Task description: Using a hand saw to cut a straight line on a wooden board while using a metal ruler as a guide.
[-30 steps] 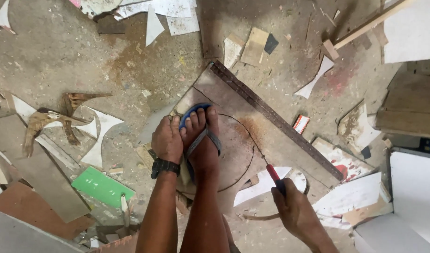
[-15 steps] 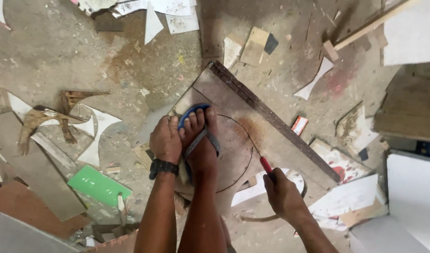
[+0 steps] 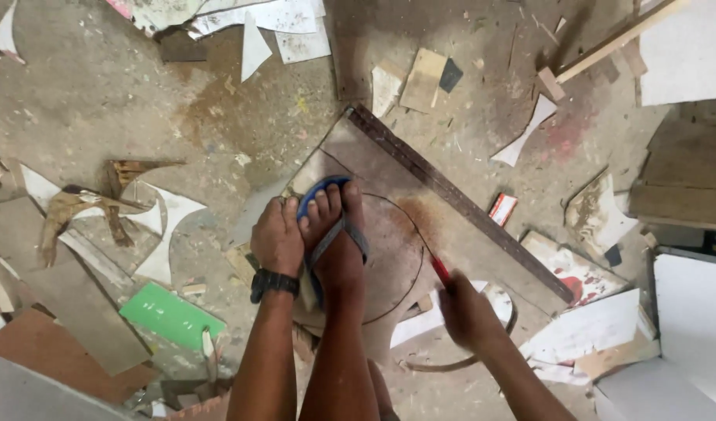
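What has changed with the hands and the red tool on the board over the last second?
The right hand slid the red-handled tool along the curved line on the board, moving left and slightly up, closer to the foot. The grip on the tool did not change. The left hand stayed pressed on the board beside the foot in the blue sandal, and the board stayed put.
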